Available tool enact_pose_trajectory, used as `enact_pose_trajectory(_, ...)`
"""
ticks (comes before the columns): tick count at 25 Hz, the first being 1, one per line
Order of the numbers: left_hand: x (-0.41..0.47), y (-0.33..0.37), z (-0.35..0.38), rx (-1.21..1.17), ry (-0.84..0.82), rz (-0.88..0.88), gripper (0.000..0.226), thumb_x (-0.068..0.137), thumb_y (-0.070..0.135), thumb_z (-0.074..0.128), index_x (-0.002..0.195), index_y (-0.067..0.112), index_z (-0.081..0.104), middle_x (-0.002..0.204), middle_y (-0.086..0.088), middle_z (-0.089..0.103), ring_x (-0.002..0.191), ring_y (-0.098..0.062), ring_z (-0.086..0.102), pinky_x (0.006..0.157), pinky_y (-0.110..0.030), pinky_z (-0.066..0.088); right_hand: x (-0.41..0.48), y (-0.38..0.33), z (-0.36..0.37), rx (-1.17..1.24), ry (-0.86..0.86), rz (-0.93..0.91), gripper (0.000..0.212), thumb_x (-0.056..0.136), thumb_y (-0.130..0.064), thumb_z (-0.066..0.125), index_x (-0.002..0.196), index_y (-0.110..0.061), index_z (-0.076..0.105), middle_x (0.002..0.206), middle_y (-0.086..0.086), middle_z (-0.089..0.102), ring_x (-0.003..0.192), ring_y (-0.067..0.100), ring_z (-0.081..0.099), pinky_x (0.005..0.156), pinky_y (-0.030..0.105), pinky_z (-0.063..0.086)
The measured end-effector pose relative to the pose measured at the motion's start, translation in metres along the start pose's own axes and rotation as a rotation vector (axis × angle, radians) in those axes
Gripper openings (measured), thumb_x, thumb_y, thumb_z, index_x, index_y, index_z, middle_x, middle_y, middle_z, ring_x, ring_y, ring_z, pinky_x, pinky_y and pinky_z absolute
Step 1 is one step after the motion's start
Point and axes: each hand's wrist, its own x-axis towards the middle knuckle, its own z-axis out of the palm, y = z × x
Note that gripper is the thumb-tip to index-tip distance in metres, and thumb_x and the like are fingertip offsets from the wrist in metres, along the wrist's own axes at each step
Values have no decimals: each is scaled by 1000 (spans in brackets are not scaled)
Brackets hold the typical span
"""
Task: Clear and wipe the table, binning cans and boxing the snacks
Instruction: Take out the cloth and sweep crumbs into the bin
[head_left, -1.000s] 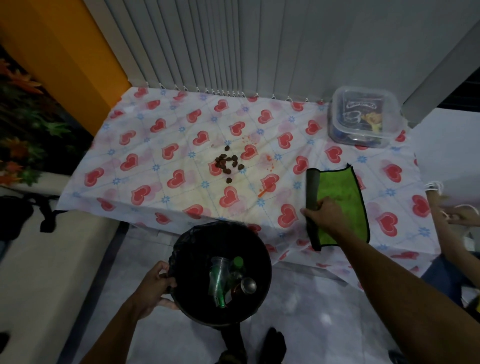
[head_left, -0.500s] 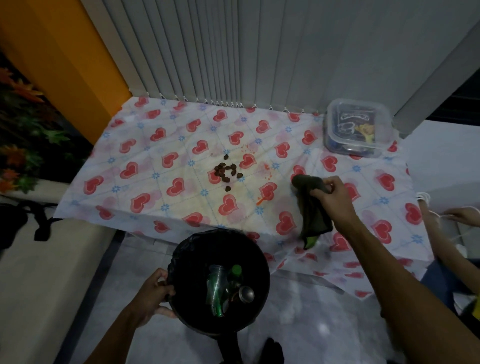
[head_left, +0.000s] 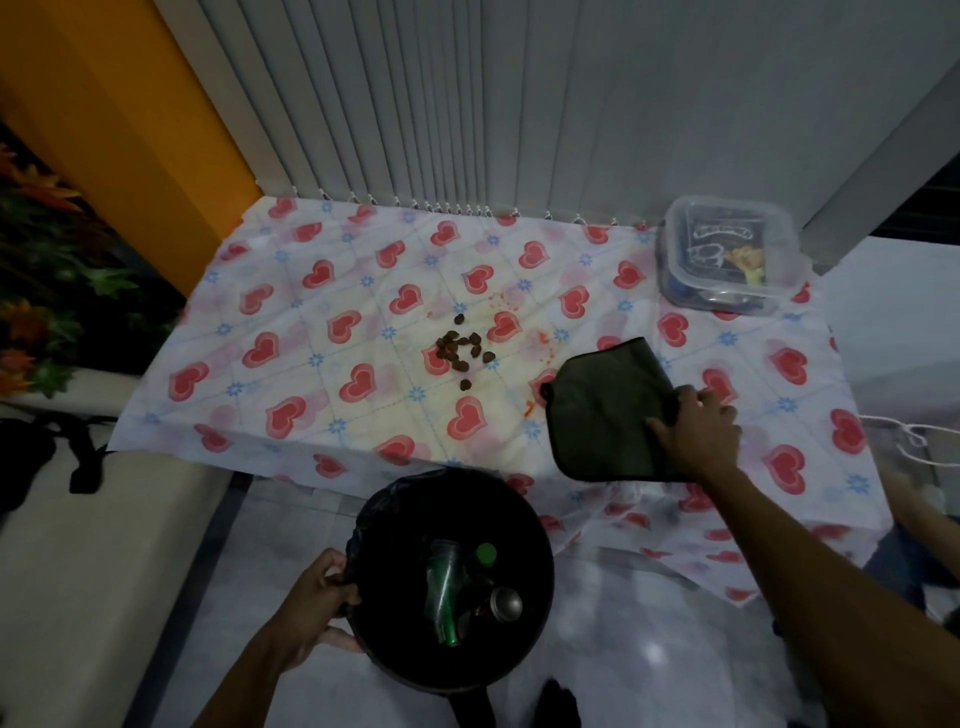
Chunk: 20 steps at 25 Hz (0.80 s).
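A dark cloth (head_left: 605, 410) lies flat on the heart-patterned tablecloth (head_left: 322, 322), near the table's front edge on the right. My right hand (head_left: 698, 434) presses on the cloth's right side, fingers gripping its edge. Several small brown crumbs (head_left: 464, 349) sit in a cluster at the table's middle, with orange stains (head_left: 543, 340) beside them. My left hand (head_left: 317, 603) holds the rim of a black bin (head_left: 452, 582) below the front edge; cans and a green-capped bottle lie inside. A clear lidded box (head_left: 727, 257) with snacks stands at the back right.
Grey vertical blinds (head_left: 467, 104) hang behind the table. An orange wall and plants (head_left: 41, 270) are on the left. A pale bench (head_left: 78, 571) with a black strap runs along the lower left. Another person's arm (head_left: 924, 499) shows at the right edge.
My right hand lifted the cloth from the right, carried it bunched toward the middle, and now has it spread flat, dark side up, closer to the stains. My left hand stays on the bin.
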Motion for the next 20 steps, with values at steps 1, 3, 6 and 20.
enact_pose_trajectory(1,1,0,-1,2,-12,0,20,86,-12,55,97,4,50,93,-22,56,84,-37,55,60,-56,59,-2,-5,8,-50,25,-90,71,88,-58,65,142,-18,43,146,21,42,130,46,44,102,60,44)
enact_pose_trajectory(3,2,1,-5,13,-40,-2,20,85,-12,57,98,1,49,90,-21,56,84,-36,53,61,-57,60,-4,-19,23,-131,16,-217,71,90,-62,59,146,-22,42,154,14,38,134,43,41,103,58,42)
enact_pose_trajectory(6,4,2,-12,33,-76,-12,25,81,-11,57,102,-2,48,92,-19,59,85,-35,54,62,-59,60,-4,-31,40,-94,-5,-157,54,94,-53,58,136,-20,55,152,12,43,133,42,42,103,60,41)
enact_pose_trajectory(20,4,9,-40,47,-57,-48,26,78,-14,54,90,9,49,72,-13,53,63,-24,52,67,-67,59,0,-182,-114,730,437,-313,27,109,-30,37,119,-8,51,99,0,59,78,0,57,61,1,40)
